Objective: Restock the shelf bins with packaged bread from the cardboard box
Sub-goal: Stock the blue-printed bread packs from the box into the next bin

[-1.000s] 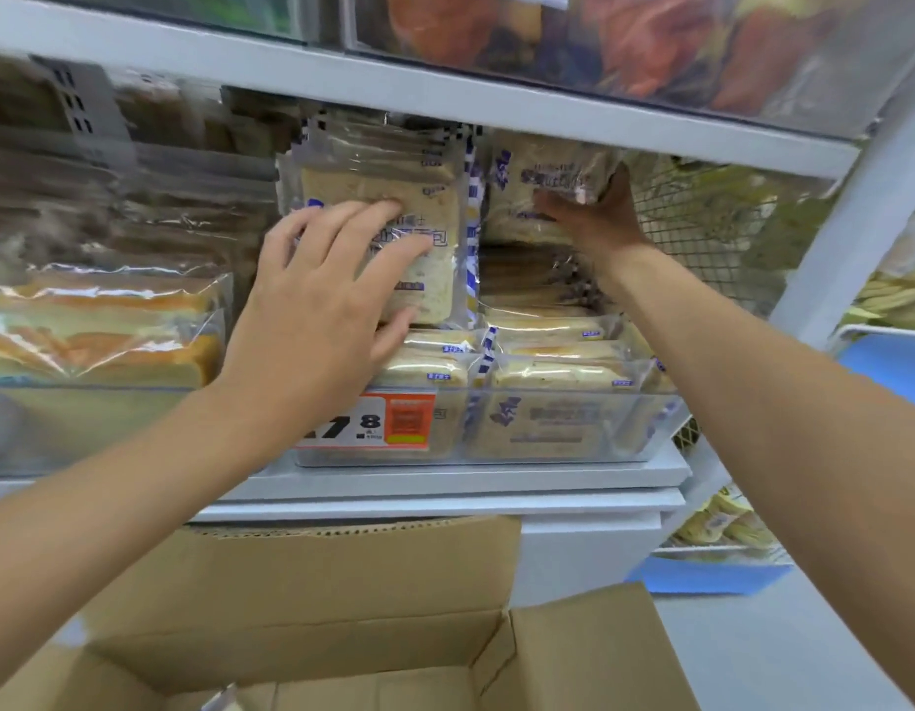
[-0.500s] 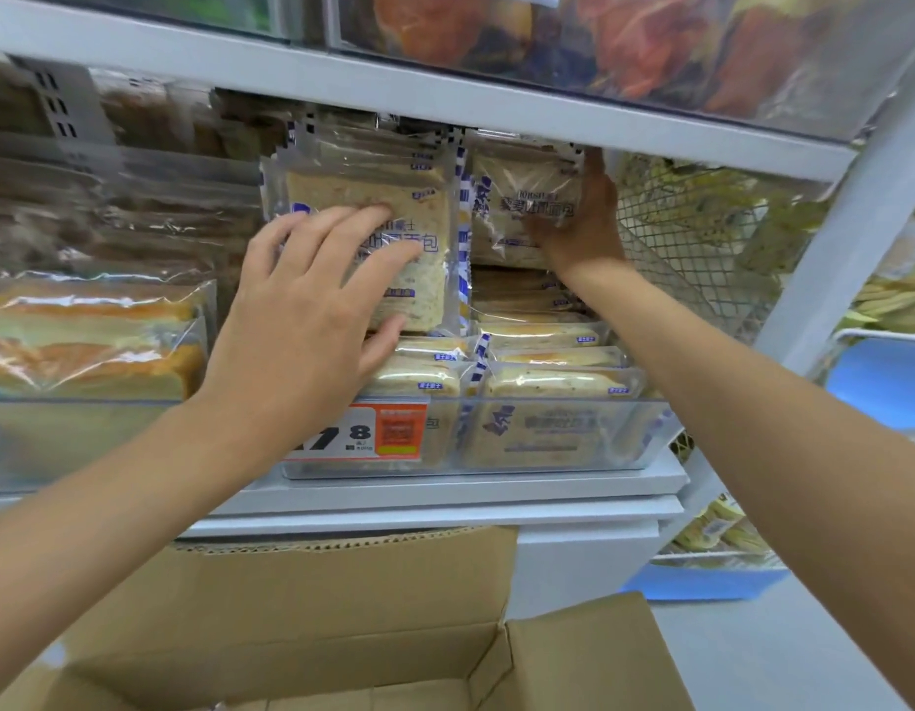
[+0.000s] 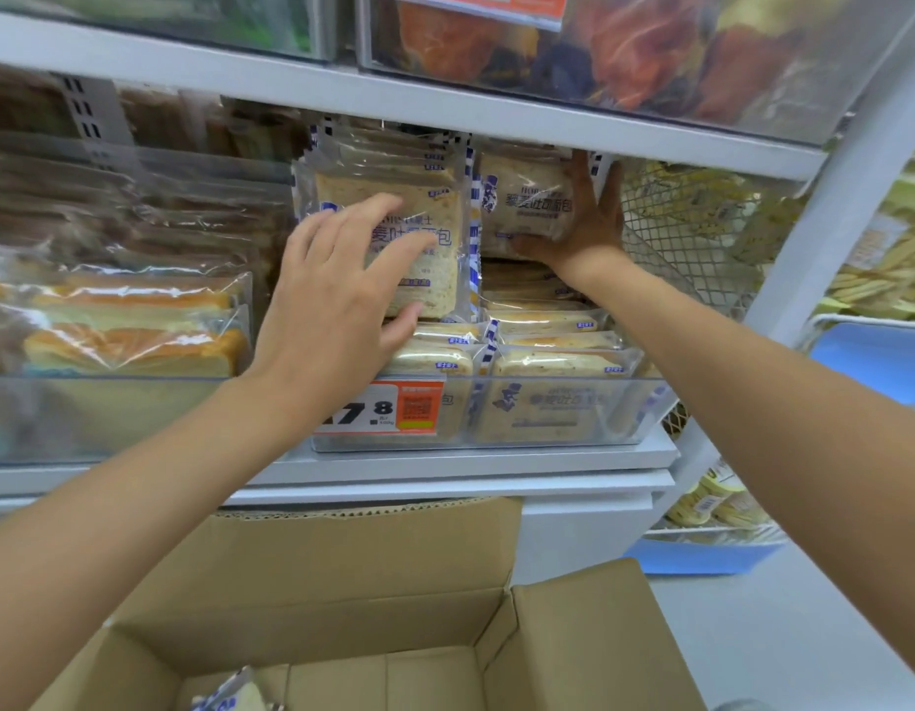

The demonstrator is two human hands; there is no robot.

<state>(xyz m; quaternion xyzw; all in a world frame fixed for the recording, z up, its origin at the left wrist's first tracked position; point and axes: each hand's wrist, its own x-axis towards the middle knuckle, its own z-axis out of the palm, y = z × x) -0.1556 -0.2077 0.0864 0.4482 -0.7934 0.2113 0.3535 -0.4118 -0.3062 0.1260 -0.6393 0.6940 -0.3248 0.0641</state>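
While the right hand (image 3: 583, 223) grips a pack (image 3: 527, 202) by its right edge and underside (fingertips hidden behind it), that pack stands upright, face out, atop the right stack in the bin (image 3: 548, 428), just under the upper shelf (image 3: 445, 110). Beside it the left hand (image 3: 332, 305), fingers straight and spread, presses the neighbouring pack (image 3: 435, 213) flat. Next push probably runs straight back, away from both palms.

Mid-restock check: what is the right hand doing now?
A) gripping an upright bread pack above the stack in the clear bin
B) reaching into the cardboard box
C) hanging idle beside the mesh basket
A: the right hand has its thumb under the upright bread pack and fingers up its side, above the clear bin.
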